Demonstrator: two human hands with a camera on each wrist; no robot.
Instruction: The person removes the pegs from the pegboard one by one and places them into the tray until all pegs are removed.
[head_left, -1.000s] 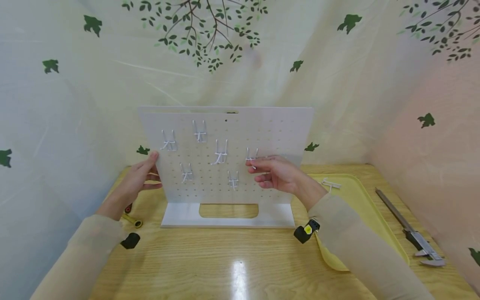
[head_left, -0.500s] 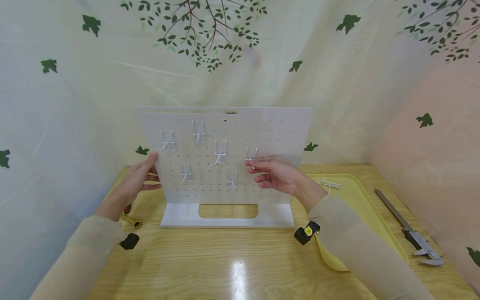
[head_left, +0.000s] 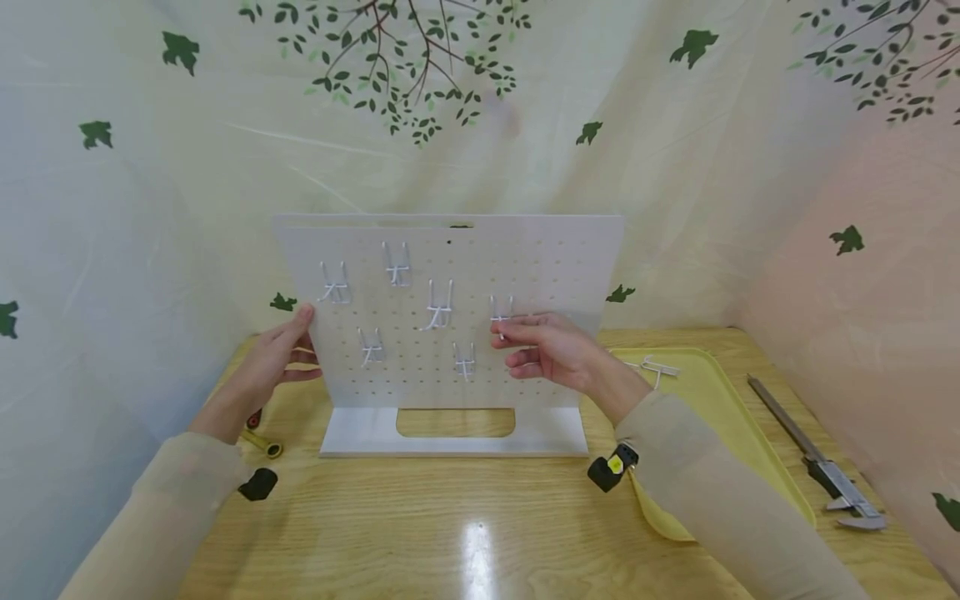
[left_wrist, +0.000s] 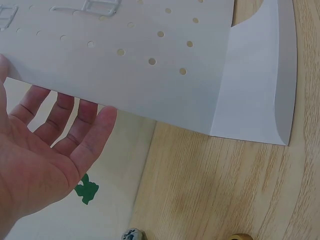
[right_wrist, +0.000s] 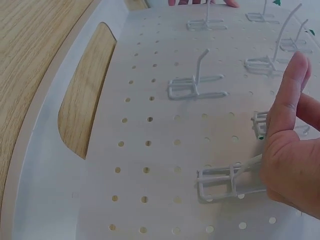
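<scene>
A white pegboard (head_left: 517, 258) stands upright on its base, with several white wire hooks in its holes. My left hand (head_left: 277, 354) holds the board's left edge. In the left wrist view its fingers (left_wrist: 82, 127) lie along that edge. Toward the right side of the board, my right hand (head_left: 555, 350) pinches a wire hook (head_left: 501, 307) between thumb and fingers. That hook (right_wrist: 259, 125) is partly covered by the hand in the right wrist view. A further hook (right_wrist: 215, 182) sits close beside the palm there; the hand hides it in the head view.
On the right lies a yellow tray (head_left: 723, 408) with a loose white hook (head_left: 662, 367) in it. A caliper (head_left: 817, 458) rests beyond the tray. Behind the left forearm is a brass-coloured tool (head_left: 264, 442). The base has a long cutout, and a patterned curtain (head_left: 517, 158) hangs behind.
Both hands keep their places on the board and the hook. The head view has drifted very slightly, and the tip of the pinched hook shows a little further left.
</scene>
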